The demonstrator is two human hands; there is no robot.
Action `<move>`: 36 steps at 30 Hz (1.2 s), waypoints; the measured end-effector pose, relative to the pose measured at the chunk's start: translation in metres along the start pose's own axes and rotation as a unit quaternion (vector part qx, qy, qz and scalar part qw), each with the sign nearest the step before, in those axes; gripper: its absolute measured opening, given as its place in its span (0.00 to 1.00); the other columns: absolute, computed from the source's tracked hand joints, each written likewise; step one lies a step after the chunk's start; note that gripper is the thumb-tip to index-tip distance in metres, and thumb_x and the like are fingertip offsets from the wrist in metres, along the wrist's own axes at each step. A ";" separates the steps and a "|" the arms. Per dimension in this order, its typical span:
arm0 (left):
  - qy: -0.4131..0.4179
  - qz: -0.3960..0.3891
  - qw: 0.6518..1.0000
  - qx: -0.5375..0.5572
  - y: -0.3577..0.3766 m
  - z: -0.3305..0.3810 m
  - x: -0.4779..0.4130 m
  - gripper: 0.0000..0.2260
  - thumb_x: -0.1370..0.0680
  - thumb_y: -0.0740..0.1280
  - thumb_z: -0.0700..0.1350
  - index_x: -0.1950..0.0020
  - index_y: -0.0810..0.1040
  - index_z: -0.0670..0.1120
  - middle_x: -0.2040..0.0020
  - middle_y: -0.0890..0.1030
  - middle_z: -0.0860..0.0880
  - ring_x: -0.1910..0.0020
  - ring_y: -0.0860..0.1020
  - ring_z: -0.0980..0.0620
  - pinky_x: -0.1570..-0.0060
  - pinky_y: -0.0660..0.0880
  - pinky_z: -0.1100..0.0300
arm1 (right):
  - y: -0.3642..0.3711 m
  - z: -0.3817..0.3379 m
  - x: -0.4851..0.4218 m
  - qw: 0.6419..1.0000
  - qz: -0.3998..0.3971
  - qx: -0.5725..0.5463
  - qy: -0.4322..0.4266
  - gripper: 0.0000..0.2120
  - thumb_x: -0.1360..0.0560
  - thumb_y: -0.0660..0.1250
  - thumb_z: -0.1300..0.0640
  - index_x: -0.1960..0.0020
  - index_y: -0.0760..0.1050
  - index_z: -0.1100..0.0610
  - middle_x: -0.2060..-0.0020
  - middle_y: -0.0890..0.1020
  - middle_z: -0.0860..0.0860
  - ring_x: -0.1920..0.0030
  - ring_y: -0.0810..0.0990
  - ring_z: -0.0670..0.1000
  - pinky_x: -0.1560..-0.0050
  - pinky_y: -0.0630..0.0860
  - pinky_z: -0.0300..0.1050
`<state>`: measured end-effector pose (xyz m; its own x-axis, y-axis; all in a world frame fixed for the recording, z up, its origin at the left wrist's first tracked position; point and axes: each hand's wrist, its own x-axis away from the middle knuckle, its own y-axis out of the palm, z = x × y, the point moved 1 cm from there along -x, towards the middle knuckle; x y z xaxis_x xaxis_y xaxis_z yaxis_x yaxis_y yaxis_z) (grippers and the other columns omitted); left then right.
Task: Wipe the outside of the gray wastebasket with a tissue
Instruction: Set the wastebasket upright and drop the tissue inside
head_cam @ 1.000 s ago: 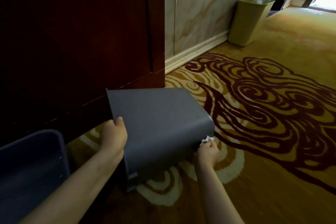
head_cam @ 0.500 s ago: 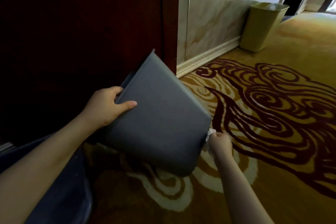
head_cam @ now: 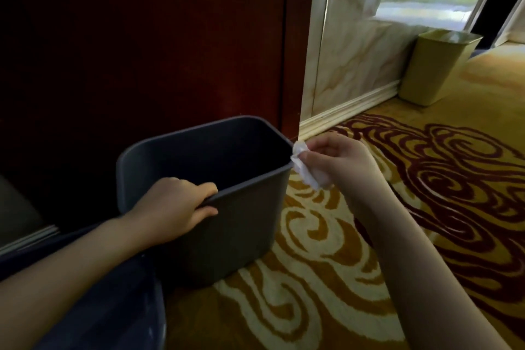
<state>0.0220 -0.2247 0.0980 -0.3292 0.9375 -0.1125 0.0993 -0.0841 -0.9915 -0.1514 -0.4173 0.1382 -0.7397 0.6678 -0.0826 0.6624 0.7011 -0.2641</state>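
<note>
- The dark red wooden wall panel (head_cam: 142,51) fills the left of the room, and the gold carpet with dark red swirls (head_cam: 426,193) covers the floor beside it.
- The gray plastic rectangular wastebasket (head_cam: 241,224) stands upright on that carpet, just in front of the panel, its open mouth facing up and nothing visible inside.
- A dark blue plastic bin (head_cam: 108,307) sits low at the near left, partly under the left forearm; whether it touches the gray one I cannot tell.
- An olive-yellow wastebasket (head_cam: 434,65) stands well apart against the pale marble wall (head_cam: 355,51).
- The left hand (head_cam: 176,207) is clenched over the near rim, its fingers (head_cam: 206,189) hooked inside and the thumb outside, steadying the basket.
- The right hand (head_cam: 338,162) pinches a crumpled white tissue (head_cam: 305,169) right at the basket's right-hand corner, at rim height.
- As I see it, the wiping is mid-way, with the right side wall next. To do it well, I'd press the tissue flat against the wall, draw it downward in overlapping strokes, and keep the left grip firm so the light basket doesn't slide or tip.
</note>
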 end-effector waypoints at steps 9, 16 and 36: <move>-0.192 -0.069 0.911 0.359 -0.020 -0.014 0.002 0.26 0.40 0.61 0.70 0.44 0.64 0.65 0.59 0.80 0.59 0.63 0.80 0.66 0.68 0.74 0.72 | 0.095 -0.031 -0.053 0.987 -0.123 0.081 -0.068 0.14 0.29 0.69 0.63 0.45 0.74 0.56 0.57 0.76 0.50 0.58 0.76 0.48 0.61 0.73 0.39; -0.254 0.116 0.822 0.497 -0.025 -0.025 -0.027 0.09 0.27 0.70 0.40 0.49 0.77 0.47 0.58 0.82 0.48 0.61 0.82 0.55 0.69 0.79 0.64 | 0.114 -0.037 -0.078 0.965 -0.243 0.074 -0.056 0.07 0.28 0.69 0.63 0.51 0.77 0.59 0.58 0.81 0.54 0.57 0.82 0.50 0.57 0.81 0.42; -0.346 -0.092 0.884 0.300 -0.012 -0.046 -0.052 0.03 0.26 0.66 0.42 0.58 0.75 0.49 0.55 0.80 0.48 0.56 0.78 0.49 0.59 0.77 0.55 | 0.153 -0.027 -0.102 0.876 -0.284 0.390 0.010 0.08 0.25 0.65 0.57 0.48 0.75 0.61 0.57 0.78 0.54 0.59 0.75 0.52 0.67 0.69 0.41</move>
<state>0.0810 -0.2566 0.1186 -0.8041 0.5405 0.2476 -0.4641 -0.3105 -0.8296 0.0283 -0.3713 0.1322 -0.9164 0.2766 0.2893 -0.0994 0.5428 -0.8339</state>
